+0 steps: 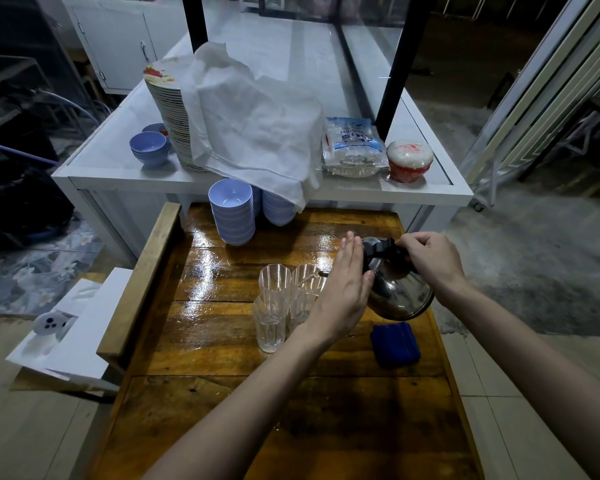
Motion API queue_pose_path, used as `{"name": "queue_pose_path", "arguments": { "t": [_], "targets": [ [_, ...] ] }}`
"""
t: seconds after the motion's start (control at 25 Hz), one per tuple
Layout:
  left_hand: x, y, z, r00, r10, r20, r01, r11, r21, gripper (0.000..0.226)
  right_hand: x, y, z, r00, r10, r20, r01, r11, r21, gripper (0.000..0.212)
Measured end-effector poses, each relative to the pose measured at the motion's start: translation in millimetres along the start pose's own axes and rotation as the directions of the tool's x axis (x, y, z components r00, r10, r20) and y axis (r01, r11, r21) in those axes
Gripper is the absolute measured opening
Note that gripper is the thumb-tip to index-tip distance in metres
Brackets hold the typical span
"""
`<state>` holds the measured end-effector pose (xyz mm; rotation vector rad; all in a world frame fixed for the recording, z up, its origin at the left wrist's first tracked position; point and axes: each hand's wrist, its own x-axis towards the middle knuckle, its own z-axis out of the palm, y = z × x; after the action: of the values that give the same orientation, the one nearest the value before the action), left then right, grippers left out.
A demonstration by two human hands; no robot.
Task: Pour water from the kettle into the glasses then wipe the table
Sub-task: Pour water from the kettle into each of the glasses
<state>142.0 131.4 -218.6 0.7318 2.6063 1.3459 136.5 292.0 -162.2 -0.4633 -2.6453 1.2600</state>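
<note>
— What's the head camera giving you?

— My right hand (430, 259) is clenched around the black handle of the steel kettle (400, 292), tilted over the wooden table (291, 393) with its spout at the far right ribbed glass (307, 277). My left hand (343, 292) lies flat and open against the kettle's lid side, grasping nothing.

— And the rest?

— Four glasses cluster together; a folded blue cloth (395, 344) lies just beneath the kettle. Stacked lilac bowls (231, 211) stand at the far edge.
</note>
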Motion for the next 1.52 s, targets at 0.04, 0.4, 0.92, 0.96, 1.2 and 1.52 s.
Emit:
{"name": "queue_pose_path", "arguments": {
  "t": [0.04,0.4,0.92,0.96,1.2,1.52],
  "targets": [
    [-0.1,-0.4,-0.2,1.0,0.0,-0.003,0.0,1.0,0.003,0.06,0.4,-0.3,0.5,1.0,-0.001,0.001,0.001,1.0,-0.005,0.033],
    [1.8,-3.3,-3.6,1.0,0.012,-0.011,-0.012,1.0,0.025,0.06,2.7,-1.3,2.4,1.0,-0.008,0.002,0.008,1.0,-0.013,0.035],
    [2.9,-4.6,-6.1,1.0,0.009,0.002,-0.009,1.0,0.018,0.06,0.8,-4.2,4.0,1.0,-0.02,0.0,0.02,1.0,-0.024,0.034],
    [2.8,-5.0,-5.6,1.0,0.012,0.001,-0.012,1.0,0.021,0.06,-0.1,-4.6,3.9,1.0,-0.019,0.0,0.019,1.0,-0.023,0.034],
    [2.1,-4.2,-5.2,1.0,0.005,0.005,-0.005,1.0,-0.008,0.06,0.1,-6.2,2.8,0.999,-0.038,-0.005,0.038,0.997,-0.061,0.035],
    [3.5,-4.5,-7.2,1.0,0.002,0.008,-0.002,0.999,-0.032,0.061,5.3,-8.8,2.8,0.998,-0.066,-0.011,0.064,0.994,-0.088,0.035]
  ]
}}
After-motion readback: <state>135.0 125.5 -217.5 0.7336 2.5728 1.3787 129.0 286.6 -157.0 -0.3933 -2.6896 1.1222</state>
